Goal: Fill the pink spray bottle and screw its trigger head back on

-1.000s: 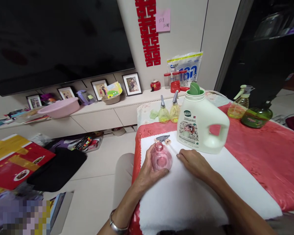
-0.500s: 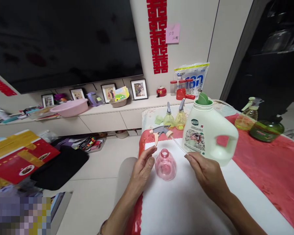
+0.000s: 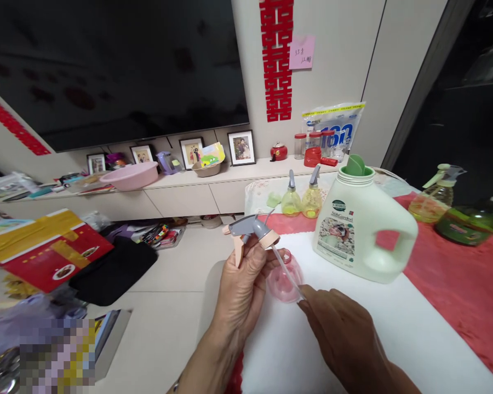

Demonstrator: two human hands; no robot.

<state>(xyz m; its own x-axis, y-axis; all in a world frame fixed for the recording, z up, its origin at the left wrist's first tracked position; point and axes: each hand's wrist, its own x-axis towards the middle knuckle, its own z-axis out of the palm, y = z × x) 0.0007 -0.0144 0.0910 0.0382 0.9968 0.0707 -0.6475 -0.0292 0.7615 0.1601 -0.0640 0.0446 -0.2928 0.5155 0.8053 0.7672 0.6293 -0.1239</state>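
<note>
My left hand (image 3: 240, 287) grips a grey and peach spray trigger head (image 3: 250, 230), raised above the table edge. Its clear dip tube (image 3: 286, 271) slants down to the right, where my right hand (image 3: 339, 325) pinches its lower end. Just behind the tube, a small pink bottle (image 3: 285, 276) stands open-necked on the white cloth (image 3: 353, 339). A large pale green detergent jug (image 3: 363, 227) with a green cap stands to the right of the bottle.
Two small yellow spray bottles (image 3: 301, 200) stand at the table's far edge. A yellow spray bottle (image 3: 429, 200) and a green bottle (image 3: 470, 224) sit on the red tablecloth (image 3: 456, 273) at right. A TV cabinet with frames and a pink basin (image 3: 129, 176) lines the wall. Clutter covers the floor at left.
My left hand let go of the pink bottle and took hold of the spray head, lifting it. My right hand moved to pinch the tube's end. The camera shifted.
</note>
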